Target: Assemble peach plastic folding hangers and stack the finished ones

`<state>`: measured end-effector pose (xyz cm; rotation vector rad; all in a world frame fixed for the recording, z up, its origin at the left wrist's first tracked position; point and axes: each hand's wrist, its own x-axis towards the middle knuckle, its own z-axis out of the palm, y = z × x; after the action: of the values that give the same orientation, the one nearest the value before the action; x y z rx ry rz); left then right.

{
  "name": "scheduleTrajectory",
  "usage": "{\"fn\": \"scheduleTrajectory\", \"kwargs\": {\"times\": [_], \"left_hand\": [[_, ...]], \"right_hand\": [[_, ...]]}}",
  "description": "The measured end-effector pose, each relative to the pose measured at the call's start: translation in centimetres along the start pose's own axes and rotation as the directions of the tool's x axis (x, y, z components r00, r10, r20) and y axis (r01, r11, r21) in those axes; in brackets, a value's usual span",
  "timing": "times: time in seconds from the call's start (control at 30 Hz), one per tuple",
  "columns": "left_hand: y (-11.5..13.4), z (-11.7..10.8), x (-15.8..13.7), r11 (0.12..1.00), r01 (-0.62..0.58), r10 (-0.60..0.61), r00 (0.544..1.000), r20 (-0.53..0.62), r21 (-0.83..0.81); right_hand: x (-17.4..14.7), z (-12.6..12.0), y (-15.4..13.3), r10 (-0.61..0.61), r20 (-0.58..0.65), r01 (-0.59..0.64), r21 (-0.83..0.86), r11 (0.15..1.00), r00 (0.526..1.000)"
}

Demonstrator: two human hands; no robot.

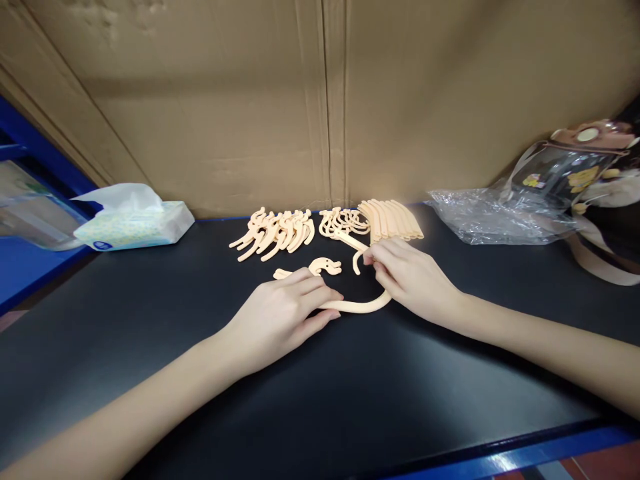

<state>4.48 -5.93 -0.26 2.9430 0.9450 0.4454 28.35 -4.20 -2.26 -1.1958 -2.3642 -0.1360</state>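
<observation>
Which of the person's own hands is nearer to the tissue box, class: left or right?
Left. The left hand is right of the tissue box and closer to the camera; the right hand lies farther right, well past the left.

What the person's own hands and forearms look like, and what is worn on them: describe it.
The left hand and right hand are ungloved, with slender fingers. The left forearm and right forearm are slim, no sleeve, watch or marking visible.
</observation>
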Motion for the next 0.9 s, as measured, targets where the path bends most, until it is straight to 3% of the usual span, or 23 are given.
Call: {"fn": "scheduleTrajectory", "kwargs": {"times": [0.2, 0.4, 0.63, 0.77, 0.9], "left_hand": [[-0.3, 0.2, 0.1, 0.998, 0.063, -0.063, 0.998, -0.009, 0.005], [-0.6, 0.7, 0.0, 0.998, 0.053, -0.053, 0.999, -0.002, -0.037], [-0.5, 0.5, 0.1, 0.997, 0.036, -0.035, 0.999, 0.009, -0.062], [-0.7, 0.4, 0.1, 0.998, 0.053, -0.055, 0.994, -0.091, -0.022], [-2.2, 0.9, 0.2, 0.992, 0.119, -0.112, 0.985, -0.135, 0.049]], "right_hand": [[-0.1, 0.3, 0.5, -0.007, -0.001, 0.007, -0.124, 0.992, 1.0], [-0.1, 0.0, 0.9, -0.027, 0.066, 0.037, -0.151, 0.988, 0.997], [0.2, -0.4, 1.4, -0.054, 0.056, 0.064, -0.21, 0.976, 0.997], [0.2, -0.9, 0.6, -0.188, -0.02, 0.179, -0.221, 0.959, 0.982], [0.0, -1.1, -0.8, -0.376, 0.055, 0.379, -0.108, 0.919, 0.925]]}}
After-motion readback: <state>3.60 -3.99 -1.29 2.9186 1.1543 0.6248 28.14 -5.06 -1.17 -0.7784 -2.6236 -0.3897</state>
